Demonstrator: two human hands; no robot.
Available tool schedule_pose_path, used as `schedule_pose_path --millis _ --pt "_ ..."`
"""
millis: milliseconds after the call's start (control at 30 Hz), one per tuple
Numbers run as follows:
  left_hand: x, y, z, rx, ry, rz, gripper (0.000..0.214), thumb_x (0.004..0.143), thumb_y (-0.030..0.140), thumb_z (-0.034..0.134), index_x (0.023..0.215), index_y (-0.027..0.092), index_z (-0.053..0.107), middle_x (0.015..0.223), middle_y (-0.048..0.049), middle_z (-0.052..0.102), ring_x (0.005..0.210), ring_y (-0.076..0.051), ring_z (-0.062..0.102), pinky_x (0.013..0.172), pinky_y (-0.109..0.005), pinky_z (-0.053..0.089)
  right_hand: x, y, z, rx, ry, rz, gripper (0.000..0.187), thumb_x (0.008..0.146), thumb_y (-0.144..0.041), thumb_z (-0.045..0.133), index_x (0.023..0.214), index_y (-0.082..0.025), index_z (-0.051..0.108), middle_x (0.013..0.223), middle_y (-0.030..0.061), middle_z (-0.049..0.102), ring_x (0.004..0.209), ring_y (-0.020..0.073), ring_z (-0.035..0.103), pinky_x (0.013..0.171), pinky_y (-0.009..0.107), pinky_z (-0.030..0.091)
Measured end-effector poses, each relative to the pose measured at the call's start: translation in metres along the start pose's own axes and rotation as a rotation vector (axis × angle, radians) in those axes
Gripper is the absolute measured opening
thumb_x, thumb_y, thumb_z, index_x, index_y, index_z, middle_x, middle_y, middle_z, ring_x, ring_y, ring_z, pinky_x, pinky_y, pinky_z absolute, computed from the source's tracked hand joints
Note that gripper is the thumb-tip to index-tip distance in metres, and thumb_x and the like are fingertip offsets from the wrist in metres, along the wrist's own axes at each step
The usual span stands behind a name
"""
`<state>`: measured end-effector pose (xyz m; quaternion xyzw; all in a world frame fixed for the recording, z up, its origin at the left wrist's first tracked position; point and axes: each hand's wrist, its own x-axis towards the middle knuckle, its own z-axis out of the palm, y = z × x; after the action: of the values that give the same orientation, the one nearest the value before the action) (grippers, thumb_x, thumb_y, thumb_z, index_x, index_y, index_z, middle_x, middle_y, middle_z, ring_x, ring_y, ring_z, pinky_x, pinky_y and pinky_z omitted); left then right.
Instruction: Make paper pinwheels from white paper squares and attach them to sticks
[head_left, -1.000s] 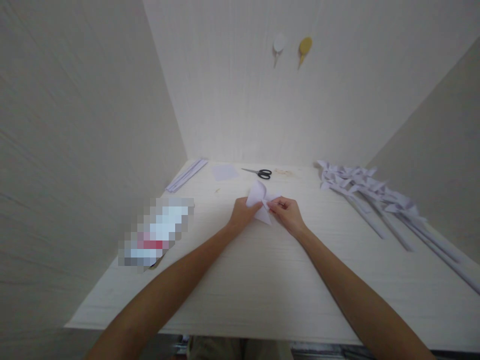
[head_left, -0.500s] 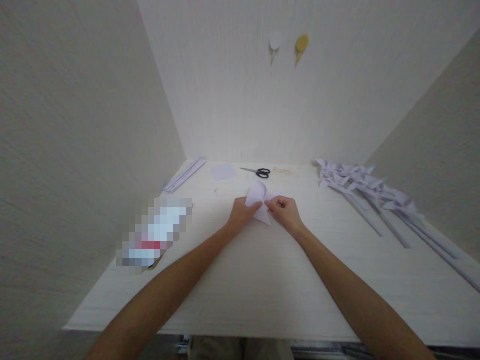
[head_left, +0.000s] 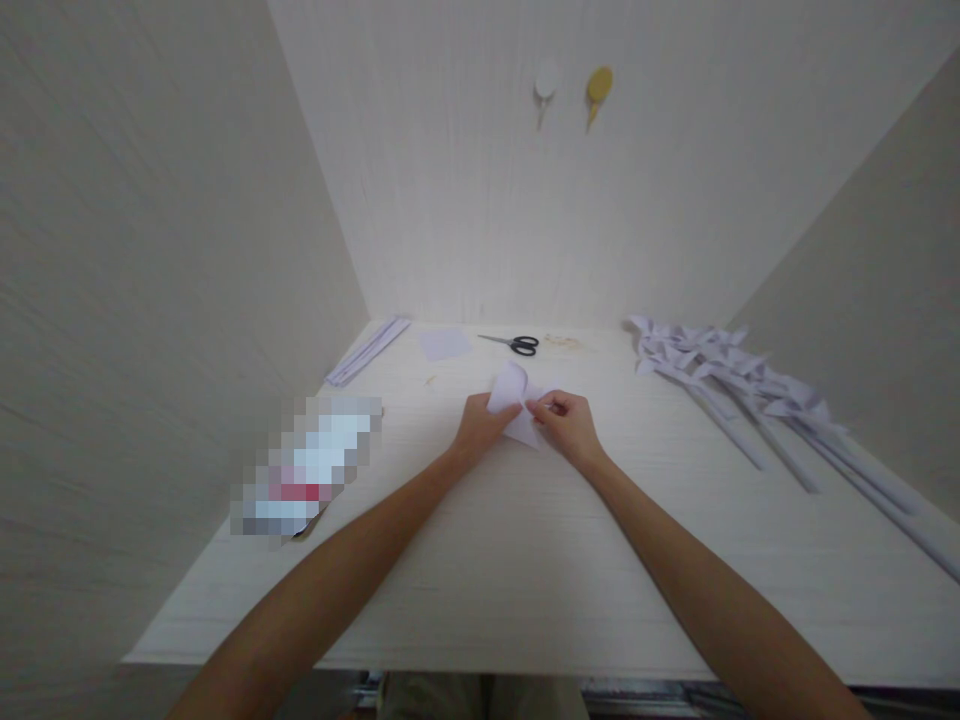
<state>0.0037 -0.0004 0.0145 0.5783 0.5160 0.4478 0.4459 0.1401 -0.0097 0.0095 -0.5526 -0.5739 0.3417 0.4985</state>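
Between my hands, just above the middle of the white table, is a white paper pinwheel [head_left: 508, 384] with its corners curled in towards the centre. My left hand [head_left: 478, 424] grips it from the left, thumb pressed on its front near the middle. From the right, my right hand [head_left: 568, 422] is closed in a pinch at the pinwheel's centre. Any small piece between those fingertips is too small to make out. Behind the pinwheel lie black-handled scissors [head_left: 523, 346], blades pointing left, and a flat square of paper [head_left: 444, 344].
Several paper pinwheels on paper sticks [head_left: 720, 362] are heaped along the right side. A bundle of paper sticks [head_left: 367, 352] lies back left. A blurred-out flat device [head_left: 319, 460] rests at left. Small tan bits [head_left: 562, 342] lie beside the scissors. Two hooks [head_left: 599, 85] hang on the back wall.
Almost nothing differs: the whole view has shifted slightly, and both hands keep their hold at the pinwheel's centre, with the right fingertips making a very small movement.
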Motion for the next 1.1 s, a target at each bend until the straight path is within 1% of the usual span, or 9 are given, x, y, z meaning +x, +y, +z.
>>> schedule_pose_path --millis 167,267,400,500,700,833,933,1033,1100 --pt "0.0 0.001 0.0 -0.057 0.003 -0.037 0.028 0.054 0.035 0.059 0.06 0.008 0.056 0.051 0.0002 0.05 0.046 -0.009 0.043 0.042 -0.021 0.031 -0.001 -0.003 0.001 0.003 0.038 -0.071 0.023 0.059 -0.036 0.06 0.052 -0.016 0.051 0.041 -0.0039 0.045 0.037 0.007 0.036 0.037 0.02 0.026" --pt "-0.001 0.0 0.0 -0.095 -0.012 -0.034 0.029 0.055 0.036 0.058 0.064 0.008 0.057 0.054 -0.001 0.053 0.047 -0.01 0.045 0.043 -0.021 0.033 -0.002 -0.005 0.004 0.162 0.076 -0.065 0.023 0.056 -0.032 0.063 0.064 -0.019 0.047 0.044 -0.0073 0.044 0.038 0.0061 0.037 0.037 0.018 0.027" --pt "0.0 -0.002 0.0 -0.114 -0.023 -0.018 0.029 0.057 0.036 0.058 0.066 0.008 0.059 0.058 -0.0027 0.056 0.049 -0.011 0.047 0.044 -0.021 0.035 -0.004 -0.002 0.01 0.447 0.092 -0.011 0.053 0.054 -0.028 0.065 0.096 -0.025 0.033 0.06 -0.0073 0.055 0.045 0.0077 0.048 0.044 0.019 0.037" --pt "0.0 -0.003 0.0 -0.122 -0.03 -0.011 0.03 0.058 0.036 0.058 0.068 0.008 0.059 0.059 -0.0034 0.057 0.051 -0.011 0.049 0.045 -0.022 0.036 -0.005 0.001 0.013 0.492 0.105 0.035 0.068 0.054 -0.028 0.065 0.107 -0.026 0.023 0.063 -0.0061 0.057 0.048 0.009 0.051 0.048 0.021 0.041" --pt "0.001 -0.002 0.0 -0.14 -0.033 -0.015 0.031 0.057 0.036 0.059 0.07 0.008 0.061 0.061 -0.0042 0.059 0.052 -0.012 0.051 0.047 -0.023 0.038 -0.006 -0.002 0.013 0.45 0.122 0.024 0.07 0.055 -0.028 0.064 0.11 -0.025 0.022 0.062 -0.0053 0.057 0.049 0.0096 0.052 0.049 0.022 0.042" --pt "0.003 -0.005 0.0 -0.16 -0.083 -0.031 0.031 0.057 0.035 0.059 0.071 0.008 0.061 0.062 -0.0044 0.06 0.053 -0.013 0.052 0.049 -0.024 0.039 -0.006 -0.003 0.011 0.425 0.135 0.018 0.068 0.054 -0.027 0.065 0.107 -0.024 0.024 0.059 -0.006 0.057 0.046 0.0094 0.052 0.046 0.021 0.041" --pt "0.005 -0.006 -0.002 -0.128 -0.132 -0.058 0.031 0.056 0.036 0.06 0.07 0.008 0.062 0.061 -0.0046 0.06 0.053 -0.014 0.053 0.05 -0.025 0.039 -0.002 -0.002 0.007 0.44 0.119 0.025 0.069 0.052 -0.026 0.066 0.107 -0.024 0.024 0.06 -0.0059 0.058 0.049 0.0097 0.054 0.048 0.021 0.043" --pt "0.007 -0.003 -0.005 -0.158 -0.225 -0.088 0.03 0.052 0.033 0.063 0.07 0.008 0.062 0.064 -0.0054 0.061 0.055 -0.014 0.053 0.053 -0.026 0.04 0.002 0.0 -0.003 0.442 0.049 0.063 0.072 0.05 -0.024 0.068 0.107 -0.024 0.025 0.058 -0.0071 0.058 0.047 0.0098 0.054 0.049 0.022 0.044" --pt "0.008 0.001 -0.008 -0.232 -0.315 -0.107 0.028 0.052 0.029 0.064 0.071 0.009 0.062 0.066 -0.006 0.062 0.057 -0.014 0.054 0.056 -0.027 0.041 0.004 0.001 -0.012 0.426 -0.077 0.11 0.073 0.049 -0.023 0.068 0.108 -0.023 0.026 0.052 -0.0089 0.055 0.042 0.0091 0.051 0.044 0.021 0.042"
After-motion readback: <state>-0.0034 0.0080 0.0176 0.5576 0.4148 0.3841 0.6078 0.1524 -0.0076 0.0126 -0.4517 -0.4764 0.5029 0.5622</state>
